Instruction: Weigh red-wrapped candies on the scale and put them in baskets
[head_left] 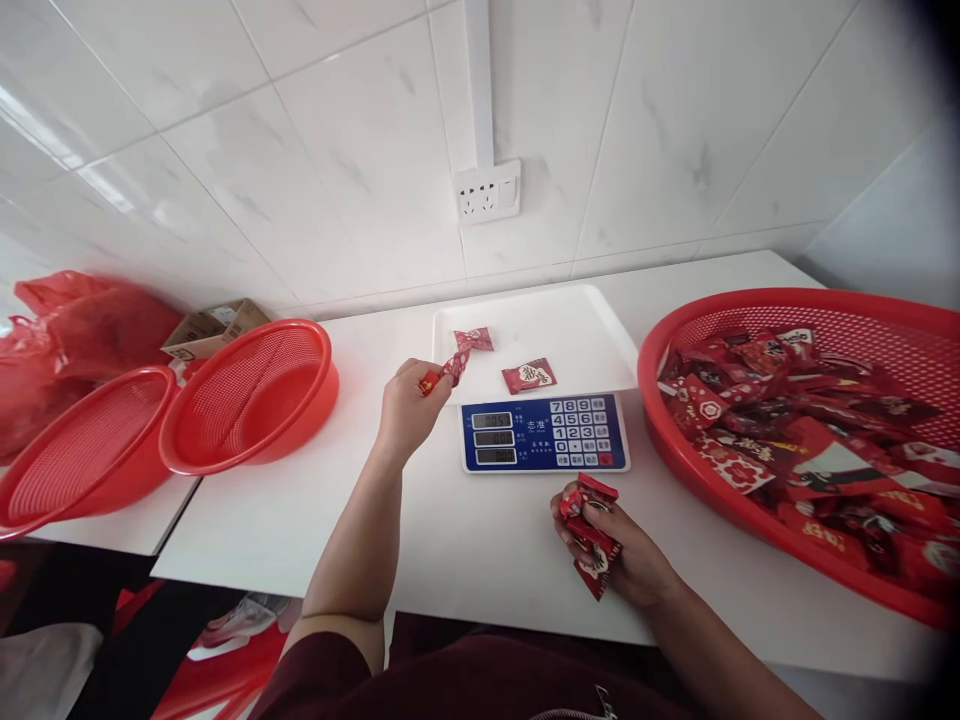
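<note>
My left hand [411, 405] pinches a small red wrapped candy [454, 366] over the front left edge of the white pan [577, 335] of a weighing scale. On the pan lie a red packet with white lettering [529, 376] and another red wrapped candy [480, 339] near the held one. My right hand [622, 545] is closed around several red candy packets [592, 535] in front of the scale's blue keypad panel [544, 434]. To the right, a big red perforated basket [750, 310] holds many red packets.
Two red baskets [251, 400] stand at the left, one at the table's edge. Behind them are a cardboard box [214, 328] and red plastic bags [82, 320]. A socket [487, 192] is on the tiled wall behind the white table [360, 540].
</note>
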